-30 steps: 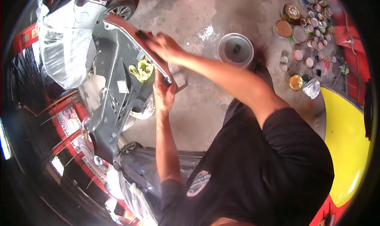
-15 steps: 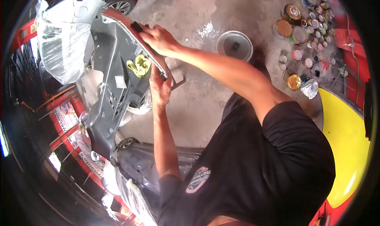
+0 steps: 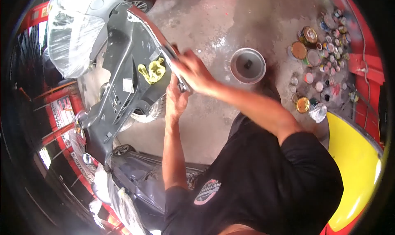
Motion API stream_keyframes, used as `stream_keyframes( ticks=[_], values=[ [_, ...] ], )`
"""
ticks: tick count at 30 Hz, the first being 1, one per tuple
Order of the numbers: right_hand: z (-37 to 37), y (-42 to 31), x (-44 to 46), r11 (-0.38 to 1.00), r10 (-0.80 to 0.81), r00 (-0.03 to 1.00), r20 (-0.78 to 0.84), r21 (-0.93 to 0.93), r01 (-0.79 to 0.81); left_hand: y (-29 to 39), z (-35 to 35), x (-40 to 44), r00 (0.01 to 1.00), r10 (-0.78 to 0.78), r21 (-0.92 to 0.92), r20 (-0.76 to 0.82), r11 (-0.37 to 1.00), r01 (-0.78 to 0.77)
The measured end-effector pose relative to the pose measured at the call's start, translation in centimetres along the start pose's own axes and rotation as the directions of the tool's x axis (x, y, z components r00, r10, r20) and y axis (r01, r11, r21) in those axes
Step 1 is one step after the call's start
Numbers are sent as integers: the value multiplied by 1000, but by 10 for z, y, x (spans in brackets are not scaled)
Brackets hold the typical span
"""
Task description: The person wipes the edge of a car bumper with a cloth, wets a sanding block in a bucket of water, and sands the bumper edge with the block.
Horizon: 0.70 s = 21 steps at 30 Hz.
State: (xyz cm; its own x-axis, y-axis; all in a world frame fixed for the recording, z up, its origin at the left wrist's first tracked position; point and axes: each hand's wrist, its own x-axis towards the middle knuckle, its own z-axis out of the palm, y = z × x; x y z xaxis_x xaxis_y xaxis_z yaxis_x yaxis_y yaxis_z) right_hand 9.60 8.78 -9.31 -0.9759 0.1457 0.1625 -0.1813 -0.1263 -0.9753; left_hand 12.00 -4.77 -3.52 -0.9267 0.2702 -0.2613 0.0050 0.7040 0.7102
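A long narrow car body panel point(image 3: 153, 28), reddish on its outer face with a pale edge, stands on its side along a large dark grey plastic car part point(image 3: 119, 60). My left hand point(image 3: 177, 99) is closed around the panel's near end. My right hand point(image 3: 196, 72), slightly blurred, presses against the reddish face near that same end. A small black pad point(image 3: 174, 49) shows at its fingertips, mostly hidden by the hand. Beside the panel, a crumpled yellow-green cloth point(image 3: 153, 71) and a small white paper point(image 3: 128, 85) lie on the grey part.
A round bucket point(image 3: 248, 66) with a dark object inside stands on the concrete floor. Several paint cans point(image 3: 309, 36) crowd the right side, near a yellow panel point(image 3: 354, 173). A plastic-covered silver car point(image 3: 78, 37) is at upper left, another dark car point(image 3: 142, 179) below.
My right hand has slid along the panel toward me, ending close to my left hand. My left hand still holds the near end. The view has shifted slightly.
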Motion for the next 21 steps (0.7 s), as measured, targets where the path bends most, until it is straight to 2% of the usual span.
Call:
stream_keyframes(
  ticks=[1,2,4,5,6,8,10,12,14,15,16,17,18,19,20,21],
  values=[
    [3,-3,-22,989,-121,989,-86,79,128,-2,2,4,992,103,18,-76,995,-102],
    [4,-1,-23,984,-144,984,-104,94,154,-3,0,5,991,104,17,-84,994,-103],
    [2,6,14,994,-105,994,-22,-16,105,3,-1,2,998,-69,61,-10,996,69],
    [8,13,51,976,-202,979,-35,-94,198,6,-1,0,999,-40,105,-36,994,43],
    [17,29,91,992,-123,991,-55,-39,121,4,0,0,999,-39,111,-38,993,43],
    [25,34,143,982,-98,993,-69,154,107,4,4,-2,997,-30,36,-69,999,32],
    [17,24,108,990,-138,990,-22,24,139,7,1,2,999,-30,89,-43,995,34],
    [5,1,41,997,-73,997,-25,-18,72,0,4,6,997,29,-26,-65,999,-31],
    [4,-3,9,982,-128,985,-112,124,141,2,4,6,998,-45,52,-49,997,48],
    [6,6,21,975,-207,972,-112,60,215,6,2,4,991,-132,69,-26,989,133],
    [4,7,45,995,-86,996,-18,-48,85,12,2,4,977,-214,88,-8,973,213],
    [10,17,80,993,-102,994,-43,-67,99,12,4,3,977,-215,94,-7,972,215],
    [19,29,117,990,-120,991,-67,-84,114,11,6,3,993,-109,67,-50,991,112],
    [25,41,147,997,-72,996,-58,-3,72,9,8,3,996,-3,46,-92,999,7],
    [24,33,157,997,-19,999,-43,79,22,7,7,4,996,-12,52,-88,998,17],
    [21,31,142,996,-91,990,-106,-10,90,3,3,7,998,32,69,-59,997,-28]
  ],
)
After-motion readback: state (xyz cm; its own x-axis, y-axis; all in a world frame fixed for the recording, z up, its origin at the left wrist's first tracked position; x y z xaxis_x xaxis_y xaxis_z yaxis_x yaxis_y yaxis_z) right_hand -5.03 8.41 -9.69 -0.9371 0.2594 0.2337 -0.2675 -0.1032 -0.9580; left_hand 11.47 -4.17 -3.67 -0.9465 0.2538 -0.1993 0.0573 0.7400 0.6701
